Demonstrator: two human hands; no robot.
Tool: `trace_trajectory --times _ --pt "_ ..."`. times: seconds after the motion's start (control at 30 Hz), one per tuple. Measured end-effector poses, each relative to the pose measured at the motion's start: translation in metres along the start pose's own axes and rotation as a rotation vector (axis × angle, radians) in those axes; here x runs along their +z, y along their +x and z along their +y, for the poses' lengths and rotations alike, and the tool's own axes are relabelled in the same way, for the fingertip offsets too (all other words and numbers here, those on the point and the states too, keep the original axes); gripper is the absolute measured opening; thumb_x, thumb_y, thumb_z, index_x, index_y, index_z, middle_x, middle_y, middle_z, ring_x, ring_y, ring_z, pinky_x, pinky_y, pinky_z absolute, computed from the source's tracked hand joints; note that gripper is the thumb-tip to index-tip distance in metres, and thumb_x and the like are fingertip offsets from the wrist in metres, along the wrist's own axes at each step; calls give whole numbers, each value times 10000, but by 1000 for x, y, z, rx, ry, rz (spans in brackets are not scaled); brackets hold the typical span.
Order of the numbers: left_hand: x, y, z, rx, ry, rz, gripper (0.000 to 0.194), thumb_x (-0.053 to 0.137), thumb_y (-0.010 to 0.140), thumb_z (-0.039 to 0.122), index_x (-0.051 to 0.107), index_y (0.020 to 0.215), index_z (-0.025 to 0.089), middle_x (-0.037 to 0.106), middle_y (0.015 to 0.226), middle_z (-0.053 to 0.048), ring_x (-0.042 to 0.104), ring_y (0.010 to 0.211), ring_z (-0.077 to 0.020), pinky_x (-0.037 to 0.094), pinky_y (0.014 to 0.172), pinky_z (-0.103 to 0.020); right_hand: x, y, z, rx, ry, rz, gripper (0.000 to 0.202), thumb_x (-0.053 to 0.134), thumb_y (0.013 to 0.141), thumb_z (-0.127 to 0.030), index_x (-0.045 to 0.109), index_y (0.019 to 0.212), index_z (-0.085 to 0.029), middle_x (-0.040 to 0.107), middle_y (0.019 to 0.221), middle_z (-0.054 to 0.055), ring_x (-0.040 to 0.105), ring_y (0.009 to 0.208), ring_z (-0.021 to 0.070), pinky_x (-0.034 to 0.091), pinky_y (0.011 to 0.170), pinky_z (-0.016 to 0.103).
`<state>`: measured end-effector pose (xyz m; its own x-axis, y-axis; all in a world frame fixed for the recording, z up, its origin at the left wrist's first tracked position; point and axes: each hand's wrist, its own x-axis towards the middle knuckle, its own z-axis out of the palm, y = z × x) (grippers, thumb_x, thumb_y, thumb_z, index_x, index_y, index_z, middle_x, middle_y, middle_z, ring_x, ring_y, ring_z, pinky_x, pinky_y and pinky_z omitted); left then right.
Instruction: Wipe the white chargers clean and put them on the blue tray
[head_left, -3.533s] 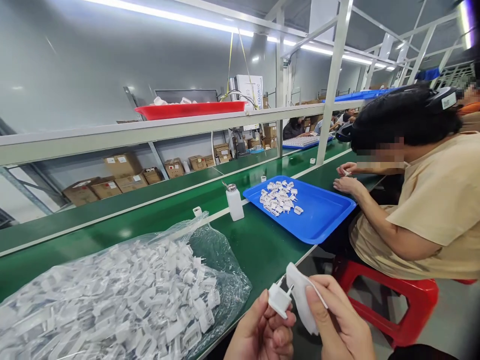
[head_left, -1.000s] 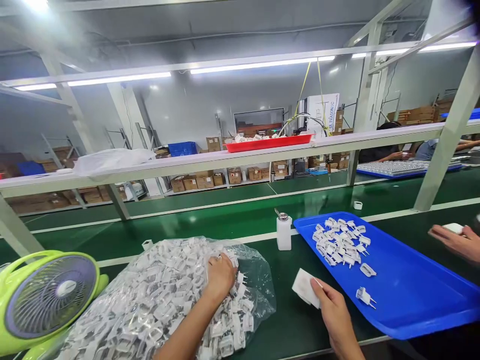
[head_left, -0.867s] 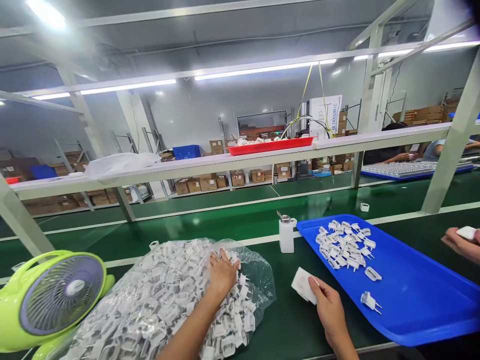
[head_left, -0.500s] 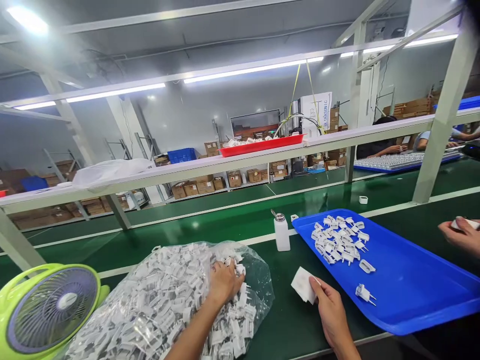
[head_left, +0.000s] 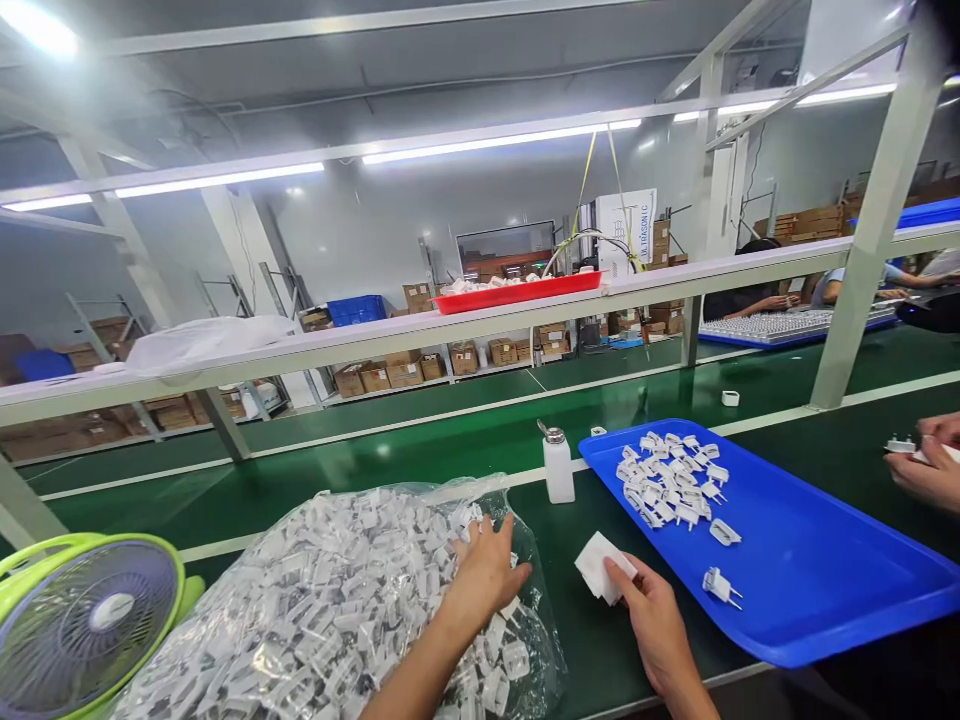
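Note:
My left hand (head_left: 484,575) rests with fingers spread at the right end of a clear plastic bag (head_left: 541,600) packed with white plug casings (head_left: 360,580). Its fingertips touch the casings and the film. Between thumb and fingers, my right hand (head_left: 660,622) pinches a folded white wipe (head_left: 600,566) above the green bench. Right of that hand lies a blue tray (head_left: 817,560), where several white plug casings are heaped at the far left. A single plug (head_left: 721,587) with two pins lies apart near the tray's left edge.
A white dispenser bottle (head_left: 558,468) stands between bag and tray. To the left is a green fan (head_left: 90,620). A co-worker's hands (head_left: 930,465) hold a plug and white wipe at the right edge. A red tray (head_left: 521,292) sits on the shelf above.
My left hand has moved right across the bag, its fingers now spread wider, and the bag's edge has shifted. My right hand still holds the wipe. The co-worker's plug now shows.

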<state>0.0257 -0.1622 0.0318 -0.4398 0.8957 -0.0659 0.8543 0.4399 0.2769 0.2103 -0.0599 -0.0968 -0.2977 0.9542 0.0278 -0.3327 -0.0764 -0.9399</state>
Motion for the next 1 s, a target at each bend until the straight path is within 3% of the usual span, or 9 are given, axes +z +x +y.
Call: trace_trajectory --times 0.13,0.2,0.3,0.4,0.5,0.6,0.77,0.9,1.0 --pt "-1 13 26 210 -306 -1 566 575 882 278 550 1442 208 555 1502 -112 471 1391 -282 323 1176 -423 3 -2 -4 2 16 -80 512 849 694 -542 798 1031 -159 781 858 58 669 809 245 505 733 308" --pt "9 23 36 239 -458 -7 474 530 908 231 604 1373 176 646 1398 -104 585 1266 -221 405 1109 -344 3 -4 -6 1 21 -106 489 854 701 -526 800 1020 -160 779 847 57 662 779 232 494 704 298" --pt "33 32 45 188 -651 -44 332 506 967 279 669 1212 125 729 1201 -126 681 1065 -213 507 965 -381 4 -6 -8 -15 26 -132 466 859 703 -513 804 1006 -163 780 859 60 656 776 227 487 699 298" --pt "52 33 47 142 -826 -138 361 523 979 446 698 1041 136 747 997 -87 701 832 -185 547 758 -360 4 -9 -12 -34 32 -160 462 849 710 -529 808 1002 -173 775 844 56 652 770 229 487 697 302" --pt "61 30 46 140 -970 -170 393 658 860 519 711 895 131 705 778 -37 631 664 -141 481 638 -283 5 -11 -15 -39 31 -176 451 824 733 -551 811 994 -183 767 817 48 647 747 223 481 670 292" --pt "61 28 45 134 -1056 -113 406 770 715 516 702 788 122 627 633 5 529 570 -113 386 571 -256 5 -11 -17 -34 26 -170 442 806 750 -563 813 982 -187 766 801 49 647 734 225 480 651 291" --pt "58 25 42 127 -1114 -21 400 744 725 519 707 752 122 629 647 -9 521 601 -126 343 558 -254 3 -10 -17 -49 35 -150 442 773 787 -568 799 1026 -197 780 913 70 671 854 253 509 746 322" --pt "61 18 39 123 -1149 -39 392 729 746 512 726 821 127 679 697 -34 579 634 -151 394 578 -258 2 -10 -15 -37 38 -158 424 837 736 -522 794 995 -190 775 865 69 667 795 233 511 715 312" --pt "68 15 37 117 -1174 -48 342 793 680 433 722 825 132 703 705 -42 622 649 -170 434 592 -262 2 -9 -14 -25 34 -158 416 857 721 -499 789 991 -190 775 876 73 671 808 231 515 723 310"
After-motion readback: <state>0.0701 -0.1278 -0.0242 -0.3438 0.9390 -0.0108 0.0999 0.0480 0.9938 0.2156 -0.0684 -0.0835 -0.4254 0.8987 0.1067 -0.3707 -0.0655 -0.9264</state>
